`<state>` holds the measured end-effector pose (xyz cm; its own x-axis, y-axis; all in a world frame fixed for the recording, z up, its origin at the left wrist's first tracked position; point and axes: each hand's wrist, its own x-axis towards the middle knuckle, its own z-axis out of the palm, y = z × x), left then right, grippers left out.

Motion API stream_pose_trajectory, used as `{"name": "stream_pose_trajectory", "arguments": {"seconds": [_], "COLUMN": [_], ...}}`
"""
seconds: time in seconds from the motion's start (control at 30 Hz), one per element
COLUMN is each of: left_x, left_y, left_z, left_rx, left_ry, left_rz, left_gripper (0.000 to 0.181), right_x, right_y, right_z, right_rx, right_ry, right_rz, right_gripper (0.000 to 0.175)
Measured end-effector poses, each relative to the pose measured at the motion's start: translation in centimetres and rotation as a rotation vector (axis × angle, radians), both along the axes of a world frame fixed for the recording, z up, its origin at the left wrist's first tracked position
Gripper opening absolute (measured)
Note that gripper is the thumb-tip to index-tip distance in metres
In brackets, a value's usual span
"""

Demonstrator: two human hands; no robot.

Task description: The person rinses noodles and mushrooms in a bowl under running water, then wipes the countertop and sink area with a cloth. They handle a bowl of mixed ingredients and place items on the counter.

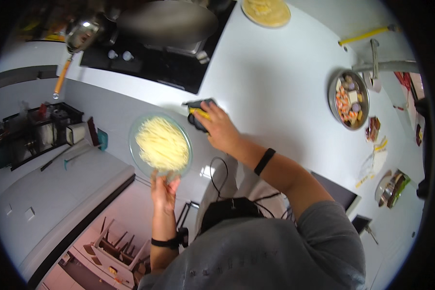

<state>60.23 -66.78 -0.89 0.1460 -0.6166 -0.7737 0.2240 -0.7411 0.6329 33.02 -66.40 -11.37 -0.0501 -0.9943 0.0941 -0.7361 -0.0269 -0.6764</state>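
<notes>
My left hand (pixel 165 190) grips the near rim of a clear glass bowl (pixel 131 143). Pale yellow noodles (pixel 162 144) fill the bowl, which is held out in front of the counter edge. My right hand (pixel 219 128) has its fingers over a black and yellow object (pixel 199 113) at the counter's front edge. Blur and the fingers hide what kind of object this is. A black induction or gas hob (pixel 141 69) lies beyond, with a large blurred pan (pixel 166 21) on it.
A metal bowl (pixel 331 105) of mixed hotpot pieces stands by the tap (pixel 375 59). Beside it lie small plastic packets (pixel 372 128). A round yellow plate (pixel 272 21) holds food at the back. A wooden-handled saucepan (pixel 81 34) juts past the hob's left side. Dishes fill a black rack (pixel 40 127).
</notes>
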Motion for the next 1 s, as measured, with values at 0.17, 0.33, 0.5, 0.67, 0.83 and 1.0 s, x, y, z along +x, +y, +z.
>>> {"name": "stream_pose_trajectory", "arguments": {"seconds": [0.17,0.33,0.5,0.67,0.83,1.0], "left_x": [-0.7,-4.4,-11.9,-22.6,-31.2,-34.3], "left_y": [-0.2,-0.2,0.6,1.7,2.9,2.7], "left_z": [1.2,1.9,-1.2,-6.2,-8.3,-9.5], "left_rx": [-0.043,-0.045,-0.047,0.026,0.051,0.076], "left_ry": [-0.002,-0.023,0.093,0.216,0.150,0.329], "left_rz": [-0.048,-0.213,-0.350,-0.417,-0.396,-0.437], "left_gripper": [0.057,0.060,0.058,0.050,0.034,0.046], "right_x": [2.0,-3.0,-13.5,-21.7,-25.8,-27.5], "right_y": [-4.3,1.9,14.9,24.7,30.8,34.5], "right_z": [-2.2,-1.7,3.8,10.6,16.1,19.3], "right_rx": [-0.197,-0.262,0.264,0.413,0.321,0.365], "right_ry": [0.001,0.025,-0.242,-0.891,-1.174,-1.263], "right_rz": [0.162,0.408,0.041,-0.415,-0.484,-0.642], "right_gripper": [0.044,0.026,0.041,0.055,0.064,0.068]}}
